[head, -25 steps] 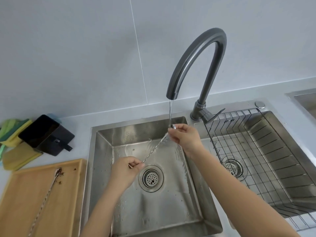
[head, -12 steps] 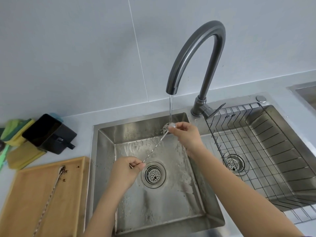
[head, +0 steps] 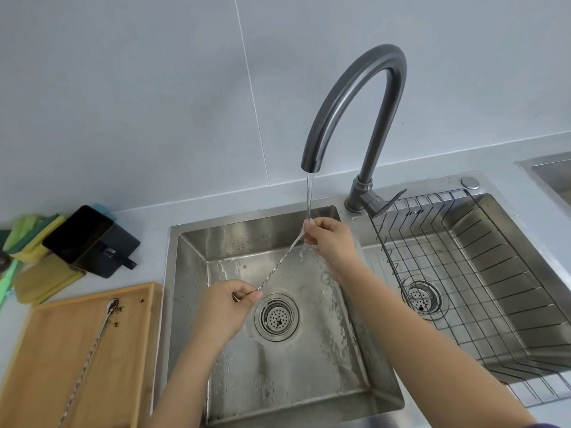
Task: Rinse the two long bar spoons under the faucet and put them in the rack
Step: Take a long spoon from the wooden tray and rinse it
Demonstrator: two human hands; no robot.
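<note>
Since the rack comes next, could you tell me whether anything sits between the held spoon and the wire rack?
Nothing visible blocks it. The bar spoon only has to clear the sink divider beneath the faucet base; the wire rack lies open.

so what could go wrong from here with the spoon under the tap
The wet bar spoon is only pinched at its ends by the left hand and right hand; it could slip into the sink. The second spoon on the wooden tray, still dirty, may get forgotten.

I see the rack (head: 482, 273) open from above, nothing in it. Faucet (head: 355, 97) arches between left basin (head: 381, 393) and rack; I'd pass in front of it.
</note>
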